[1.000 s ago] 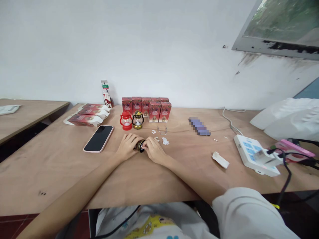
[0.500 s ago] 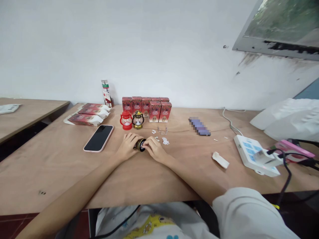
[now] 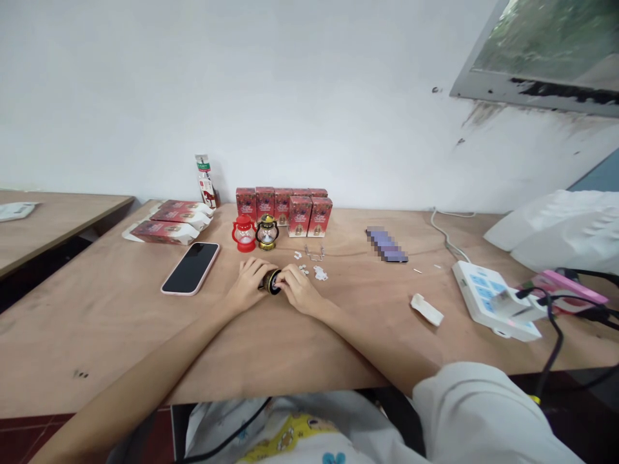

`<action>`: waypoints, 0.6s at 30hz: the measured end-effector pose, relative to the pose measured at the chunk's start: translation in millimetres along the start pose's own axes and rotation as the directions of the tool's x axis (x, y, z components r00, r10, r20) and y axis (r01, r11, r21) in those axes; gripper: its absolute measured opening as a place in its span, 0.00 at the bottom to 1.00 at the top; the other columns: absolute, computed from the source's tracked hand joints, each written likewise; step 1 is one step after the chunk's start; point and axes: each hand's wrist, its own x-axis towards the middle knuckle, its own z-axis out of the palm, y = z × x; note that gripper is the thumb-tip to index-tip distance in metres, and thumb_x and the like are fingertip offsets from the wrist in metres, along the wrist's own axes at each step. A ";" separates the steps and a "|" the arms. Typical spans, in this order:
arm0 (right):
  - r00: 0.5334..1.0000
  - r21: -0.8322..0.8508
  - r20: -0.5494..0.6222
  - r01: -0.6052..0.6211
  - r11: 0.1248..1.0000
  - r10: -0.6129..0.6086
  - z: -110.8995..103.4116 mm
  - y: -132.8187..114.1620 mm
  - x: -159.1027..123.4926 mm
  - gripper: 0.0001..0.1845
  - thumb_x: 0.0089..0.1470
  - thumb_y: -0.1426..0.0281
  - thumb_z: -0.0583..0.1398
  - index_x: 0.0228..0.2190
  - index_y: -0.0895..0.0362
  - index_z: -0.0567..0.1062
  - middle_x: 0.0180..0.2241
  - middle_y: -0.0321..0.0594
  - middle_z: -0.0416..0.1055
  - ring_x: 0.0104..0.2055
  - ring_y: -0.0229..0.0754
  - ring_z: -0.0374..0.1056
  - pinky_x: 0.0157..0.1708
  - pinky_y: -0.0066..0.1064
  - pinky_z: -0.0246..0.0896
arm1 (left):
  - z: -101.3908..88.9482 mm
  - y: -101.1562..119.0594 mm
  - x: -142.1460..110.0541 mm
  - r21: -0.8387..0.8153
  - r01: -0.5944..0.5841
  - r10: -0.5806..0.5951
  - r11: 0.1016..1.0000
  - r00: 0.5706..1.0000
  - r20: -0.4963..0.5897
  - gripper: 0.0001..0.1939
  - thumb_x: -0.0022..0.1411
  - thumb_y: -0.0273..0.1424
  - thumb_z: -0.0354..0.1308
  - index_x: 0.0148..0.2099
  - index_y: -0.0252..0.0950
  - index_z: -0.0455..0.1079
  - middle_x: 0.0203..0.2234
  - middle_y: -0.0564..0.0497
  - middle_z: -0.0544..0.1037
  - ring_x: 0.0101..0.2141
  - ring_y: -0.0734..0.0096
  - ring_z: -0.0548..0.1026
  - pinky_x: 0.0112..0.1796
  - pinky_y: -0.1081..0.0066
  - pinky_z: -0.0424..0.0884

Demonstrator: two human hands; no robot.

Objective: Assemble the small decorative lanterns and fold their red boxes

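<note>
A small black and gold lantern (image 3: 272, 282) lies on its side on the table, its round base turned to the right. My left hand (image 3: 250, 282) is wrapped round its body. The fingers of my right hand (image 3: 297, 287) are pinched at the base opening; whatever they hold there is too small to make out. Behind my hands stand a red lantern (image 3: 245, 233) and a black and gold lantern (image 3: 267, 232), both upright. Small white pieces (image 3: 320, 273), several button-like discs (image 3: 304, 269) and bent wire handles (image 3: 314, 253) lie just beyond my right hand.
Red printed boxes (image 3: 300, 216) stand in rows near the wall. Flattened red cartons (image 3: 167, 231), a bottle (image 3: 207, 187) and a phone (image 3: 191, 268) are on the left. Rightward lie another phone (image 3: 387, 245), a white scrap (image 3: 427, 310) and a power strip (image 3: 493, 303) with cables.
My right fingers have shifted very slightly at the lantern's base. The whole view has moved a little; my left hand keeps its grip.
</note>
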 end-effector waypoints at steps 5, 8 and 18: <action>0.999 0.007 -0.006 0.032 0.999 -0.032 0.0 4.0 0.4 0.09 0.63 0.71 0.46 0.33 0.56 0.62 0.33 0.44 0.63 0.35 0.42 0.60 0.35 0.35 0.61 | 3.0 0.2 1.3 -0.010 -0.009 0.009 1.000 0.999 -0.034 0.15 0.61 0.36 0.55 0.47 0.35 0.67 0.38 0.45 0.74 0.40 0.60 0.67 0.38 0.64 0.58; 0.999 0.006 -0.007 0.034 0.999 -0.034 -0.3 4.6 -0.1 0.08 0.63 0.72 0.46 0.33 0.56 0.62 0.33 0.44 0.62 0.35 0.42 0.60 0.36 0.35 0.62 | 3.7 0.0 1.4 -0.020 -0.011 0.010 1.000 0.999 -0.045 0.15 0.61 0.36 0.55 0.47 0.34 0.67 0.38 0.45 0.74 0.40 0.60 0.68 0.38 0.64 0.58; 0.998 -0.031 -0.046 0.049 0.998 -0.050 0.9 4.9 -1.3 0.08 0.64 0.70 0.46 0.35 0.56 0.63 0.34 0.44 0.63 0.37 0.42 0.62 0.36 0.35 0.63 | -0.8 2.4 2.1 -0.048 0.044 -0.045 0.998 0.999 -0.014 0.16 0.60 0.38 0.56 0.48 0.36 0.67 0.39 0.45 0.74 0.40 0.61 0.68 0.39 0.64 0.58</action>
